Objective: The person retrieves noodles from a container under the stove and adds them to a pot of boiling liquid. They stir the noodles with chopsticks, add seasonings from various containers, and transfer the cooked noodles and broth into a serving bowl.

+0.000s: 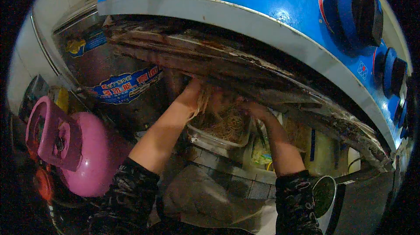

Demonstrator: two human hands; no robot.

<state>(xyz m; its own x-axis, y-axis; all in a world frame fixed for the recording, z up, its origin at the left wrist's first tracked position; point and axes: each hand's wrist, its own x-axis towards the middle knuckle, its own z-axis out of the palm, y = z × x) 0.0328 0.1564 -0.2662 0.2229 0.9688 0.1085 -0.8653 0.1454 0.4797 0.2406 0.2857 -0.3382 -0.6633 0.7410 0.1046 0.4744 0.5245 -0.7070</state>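
Observation:
Under the blue stove's front edge, a rectangular container [212,141] holds a tangle of thin, brownish strands that look like noodles [229,125]. My left hand [197,96] is at the container's left side, closed on a bunch of strands that hang down from it. Over the right side of the tangle is my right hand [256,109]. Shadow and the stove's overhang hide its fingers, so their pose is unclear.
A blue stove [280,3] with dark knobs overhangs the work area. At left stands a pink gas cylinder [94,156]. Right of the container is a tub [260,154] with pale green pieces. A dark round thing [324,195] sits beside my right sleeve.

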